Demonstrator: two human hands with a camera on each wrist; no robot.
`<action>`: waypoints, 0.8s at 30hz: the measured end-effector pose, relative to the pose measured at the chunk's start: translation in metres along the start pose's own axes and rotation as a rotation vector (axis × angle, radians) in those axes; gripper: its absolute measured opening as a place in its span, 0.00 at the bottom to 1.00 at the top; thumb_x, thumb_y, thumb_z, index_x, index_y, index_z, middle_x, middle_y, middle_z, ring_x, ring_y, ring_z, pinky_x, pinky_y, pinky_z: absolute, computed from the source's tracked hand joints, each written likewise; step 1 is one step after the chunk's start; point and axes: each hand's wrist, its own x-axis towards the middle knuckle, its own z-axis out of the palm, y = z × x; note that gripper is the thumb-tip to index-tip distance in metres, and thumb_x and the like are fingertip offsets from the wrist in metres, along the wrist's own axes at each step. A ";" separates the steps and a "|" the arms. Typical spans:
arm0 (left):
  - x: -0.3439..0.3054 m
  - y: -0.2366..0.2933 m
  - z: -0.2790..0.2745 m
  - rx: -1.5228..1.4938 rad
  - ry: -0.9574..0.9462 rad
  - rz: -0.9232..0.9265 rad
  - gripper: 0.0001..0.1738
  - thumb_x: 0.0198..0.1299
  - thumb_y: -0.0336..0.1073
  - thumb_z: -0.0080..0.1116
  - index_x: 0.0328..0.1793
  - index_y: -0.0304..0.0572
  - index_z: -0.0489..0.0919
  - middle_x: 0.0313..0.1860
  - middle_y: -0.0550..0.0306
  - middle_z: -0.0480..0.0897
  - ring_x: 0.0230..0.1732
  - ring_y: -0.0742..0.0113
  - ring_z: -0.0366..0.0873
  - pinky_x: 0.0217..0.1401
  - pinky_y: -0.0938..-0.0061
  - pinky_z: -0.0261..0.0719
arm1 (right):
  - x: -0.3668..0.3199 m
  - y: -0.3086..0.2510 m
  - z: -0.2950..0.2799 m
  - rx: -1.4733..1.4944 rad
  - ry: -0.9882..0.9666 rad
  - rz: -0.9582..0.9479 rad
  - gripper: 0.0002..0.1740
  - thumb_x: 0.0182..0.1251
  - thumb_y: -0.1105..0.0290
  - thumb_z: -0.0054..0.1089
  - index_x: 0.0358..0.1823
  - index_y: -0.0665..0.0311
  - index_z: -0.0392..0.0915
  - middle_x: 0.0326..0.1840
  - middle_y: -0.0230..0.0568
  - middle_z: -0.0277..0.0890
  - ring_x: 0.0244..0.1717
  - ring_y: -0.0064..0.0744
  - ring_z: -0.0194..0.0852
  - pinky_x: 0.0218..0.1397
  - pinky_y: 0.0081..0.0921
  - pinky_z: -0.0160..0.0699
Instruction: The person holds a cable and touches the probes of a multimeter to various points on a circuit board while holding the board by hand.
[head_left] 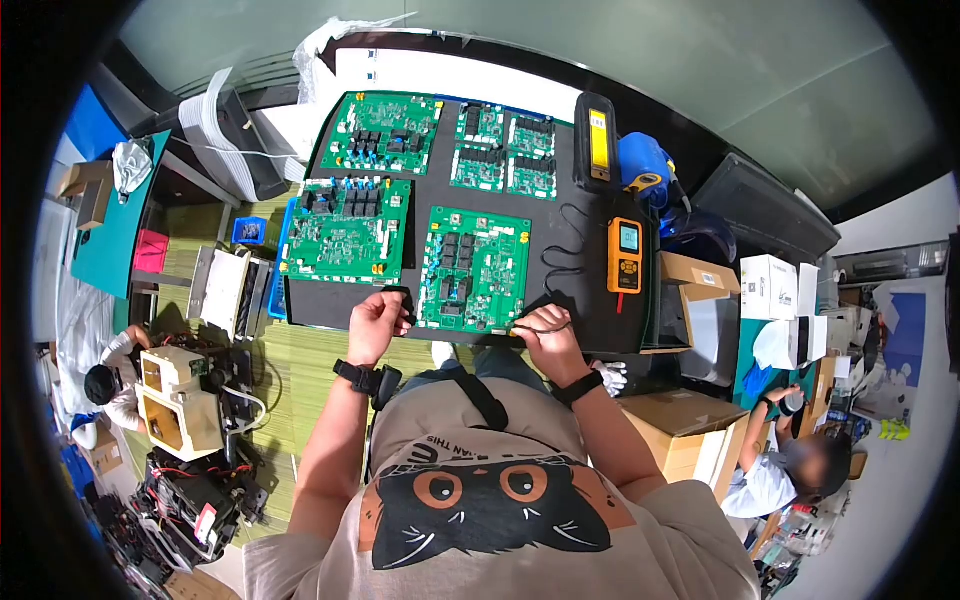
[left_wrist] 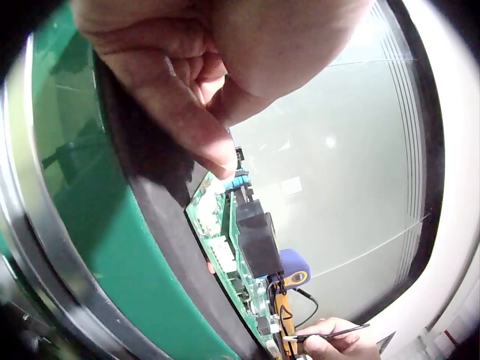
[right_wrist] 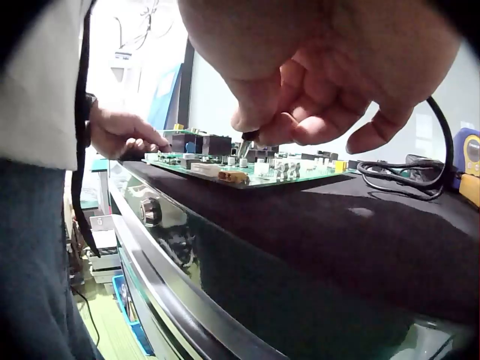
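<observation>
My left hand (head_left: 376, 326) is at the near left corner of a green circuit board (head_left: 492, 285), its thumb and forefinger reaching down right at the board's edge in the left wrist view. Nothing shows in its grasp. At the board's near right corner, my right hand (head_left: 551, 338) pinches a thin black probe lead (left_wrist: 330, 334). The lead's metal tip (right_wrist: 244, 148) points down at the white connectors along the board's near edge. From the hand, the black cable (head_left: 562, 270) loops over the dark mat towards an orange handheld meter (head_left: 627, 255) with a lit screen.
Two large green boards (head_left: 345, 240) lie to the left, and several small boards (head_left: 480, 168) sit behind. A black case with a yellow label (head_left: 599, 140) and a blue device (head_left: 645, 162) stand at the back right. A cardboard box (head_left: 685, 410) is beside me; another person (head_left: 790, 470) is further right.
</observation>
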 end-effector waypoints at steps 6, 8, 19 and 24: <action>0.000 -0.003 -0.001 0.003 0.002 0.005 0.12 0.71 0.38 0.54 0.42 0.35 0.80 0.29 0.60 0.81 0.24 0.76 0.79 0.26 0.82 0.78 | 0.002 0.000 -0.002 0.008 0.021 -0.095 0.01 0.58 0.72 0.59 0.30 0.56 0.79 0.30 0.34 0.74 0.38 0.39 0.71 0.47 0.35 0.66; 0.001 -0.002 0.000 0.008 0.002 0.013 0.12 0.71 0.38 0.54 0.42 0.35 0.80 0.29 0.60 0.81 0.24 0.76 0.79 0.26 0.82 0.78 | 0.003 0.001 0.000 -0.013 0.003 -0.099 0.02 0.56 0.71 0.59 0.30 0.55 0.77 0.31 0.33 0.72 0.39 0.38 0.70 0.47 0.35 0.66; -0.002 0.001 0.002 0.011 0.010 -0.001 0.12 0.71 0.39 0.54 0.43 0.36 0.80 0.28 0.60 0.81 0.24 0.76 0.78 0.26 0.82 0.77 | 0.006 0.000 0.004 -0.025 -0.001 -0.096 0.04 0.54 0.73 0.60 0.30 0.56 0.75 0.29 0.34 0.70 0.38 0.39 0.69 0.46 0.35 0.65; -0.003 0.002 0.003 0.013 0.013 0.003 0.12 0.71 0.39 0.54 0.43 0.36 0.80 0.28 0.60 0.81 0.24 0.76 0.79 0.26 0.82 0.77 | 0.006 0.002 0.006 -0.050 -0.044 -0.087 0.03 0.55 0.72 0.60 0.29 0.56 0.75 0.29 0.33 0.69 0.38 0.38 0.69 0.47 0.34 0.65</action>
